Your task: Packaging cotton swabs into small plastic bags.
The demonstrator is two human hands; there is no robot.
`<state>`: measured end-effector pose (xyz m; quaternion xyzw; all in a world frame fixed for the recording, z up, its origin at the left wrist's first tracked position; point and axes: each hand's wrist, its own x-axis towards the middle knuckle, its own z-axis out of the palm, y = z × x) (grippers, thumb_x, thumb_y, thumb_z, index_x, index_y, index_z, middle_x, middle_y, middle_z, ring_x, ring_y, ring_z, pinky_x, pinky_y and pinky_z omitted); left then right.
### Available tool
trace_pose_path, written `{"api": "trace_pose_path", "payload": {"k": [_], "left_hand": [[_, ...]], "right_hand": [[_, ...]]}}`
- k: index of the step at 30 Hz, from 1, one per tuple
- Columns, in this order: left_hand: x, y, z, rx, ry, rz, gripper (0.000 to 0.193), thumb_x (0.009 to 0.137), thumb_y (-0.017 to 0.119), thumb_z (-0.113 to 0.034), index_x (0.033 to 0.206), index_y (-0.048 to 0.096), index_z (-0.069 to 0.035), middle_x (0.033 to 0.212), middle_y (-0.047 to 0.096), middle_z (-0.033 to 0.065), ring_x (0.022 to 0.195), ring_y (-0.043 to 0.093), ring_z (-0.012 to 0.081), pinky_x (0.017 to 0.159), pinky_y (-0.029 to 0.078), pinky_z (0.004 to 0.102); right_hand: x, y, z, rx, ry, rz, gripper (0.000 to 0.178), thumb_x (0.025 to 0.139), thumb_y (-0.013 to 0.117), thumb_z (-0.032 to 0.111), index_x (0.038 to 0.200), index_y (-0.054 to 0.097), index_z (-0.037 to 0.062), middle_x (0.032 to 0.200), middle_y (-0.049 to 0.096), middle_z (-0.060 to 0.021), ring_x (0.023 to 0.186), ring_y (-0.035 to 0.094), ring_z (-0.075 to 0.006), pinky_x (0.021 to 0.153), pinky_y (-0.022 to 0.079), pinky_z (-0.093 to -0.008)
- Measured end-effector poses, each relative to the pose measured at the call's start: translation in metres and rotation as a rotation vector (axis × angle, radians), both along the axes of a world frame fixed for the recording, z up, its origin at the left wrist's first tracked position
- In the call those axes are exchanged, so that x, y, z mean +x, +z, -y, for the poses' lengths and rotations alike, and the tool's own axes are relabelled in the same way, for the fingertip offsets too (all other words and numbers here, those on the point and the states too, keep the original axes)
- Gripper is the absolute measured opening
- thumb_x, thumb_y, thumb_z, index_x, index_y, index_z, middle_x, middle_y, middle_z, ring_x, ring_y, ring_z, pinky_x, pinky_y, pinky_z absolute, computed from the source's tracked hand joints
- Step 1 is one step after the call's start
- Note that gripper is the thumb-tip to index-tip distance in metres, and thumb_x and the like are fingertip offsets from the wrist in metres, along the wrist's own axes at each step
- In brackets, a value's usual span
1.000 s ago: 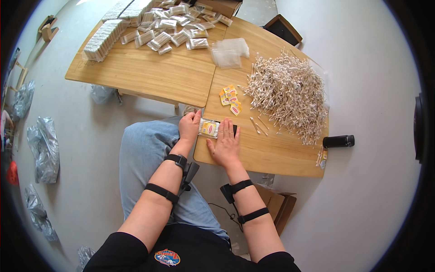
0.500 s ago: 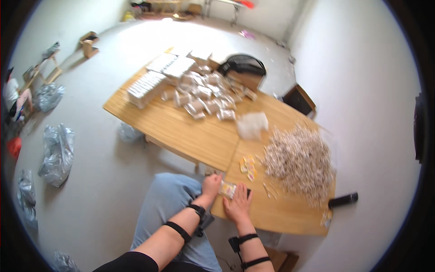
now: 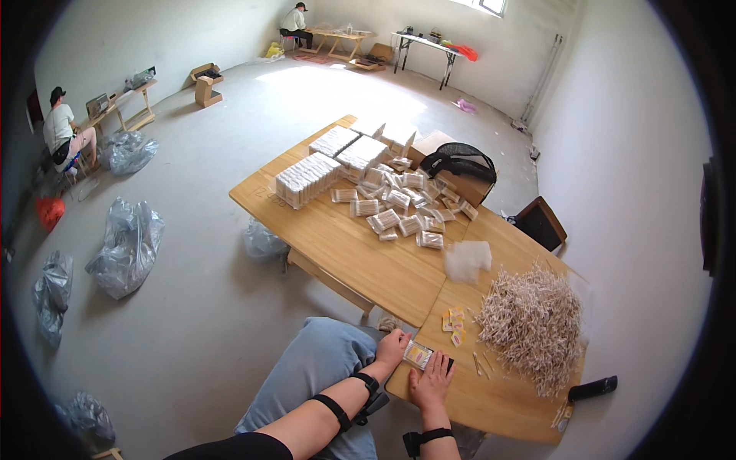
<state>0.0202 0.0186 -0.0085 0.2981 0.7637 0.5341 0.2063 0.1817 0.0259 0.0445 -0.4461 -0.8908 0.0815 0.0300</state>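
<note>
A small clear packet [image 3: 418, 353] with a yellow-and-white label lies at the near edge of the wooden table. My left hand [image 3: 391, 349] is closed at the packet's left end, with its fingertips partly hidden. Flat across the right end rests my right hand [image 3: 432, 381], its fingers stretched out. A black object [image 3: 450, 366] pokes out beside the right fingers; its kind is hidden. Just beyond are several small yellow-and-white cards [image 3: 454, 322]. A few loose cotton swabs [image 3: 481, 366] lie to the right, beside a big heap of cotton swabs [image 3: 530, 330].
On the wooden table [image 3: 360, 261] are scattered packs of swabs [image 3: 385, 221], stacked white packs [image 3: 308, 180], a translucent sheet [image 3: 467, 261] and a black mesh-topped item [image 3: 460, 162]. A black cylinder [image 3: 593, 389] sits at the right edge. Plastic bags [image 3: 129, 249] lie on the floor; two people sit farther off.
The view has tilted up and turned left, so the table sits lower and farther right, and more of the room shows. Both hands stay at the packet.
</note>
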Motion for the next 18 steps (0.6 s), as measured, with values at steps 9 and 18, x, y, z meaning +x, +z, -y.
{"api": "trace_pose_path", "payload": {"k": [9, 18], "left_hand": [[0.002, -0.0057, 0.0011, 0.041, -0.024, -0.002, 0.036, 0.094, 0.06, -0.04, 0.085, 0.061, -0.005, 0.08, 0.065, 0.0227, 0.079, 0.062, 0.0448, 0.065, 0.049, 0.0507], [-0.0022, 0.0002, 0.0066, 0.106, 0.01, -0.063, 0.021, 0.093, 0.063, -0.028, 0.098, 0.061, -0.008, 0.087, 0.069, 0.0158, 0.083, 0.066, 0.0371, 0.071, 0.052, 0.0447]], "right_hand": [[-0.0002, -0.0008, 0.0035, 0.003, -0.004, 0.014, 0.083, 0.092, 0.045, 0.051, 0.15, 0.028, -0.0054, 0.158, 0.028, -0.0178, 0.149, 0.018, -0.0341, 0.12, 0.004, -0.0537], [0.0015, -0.0005, 0.0025, 0.009, -0.002, -0.021, 0.079, 0.093, 0.045, 0.049, 0.15, 0.029, -0.0044, 0.157, 0.03, -0.019, 0.148, 0.02, -0.0341, 0.121, 0.006, -0.052]]}}
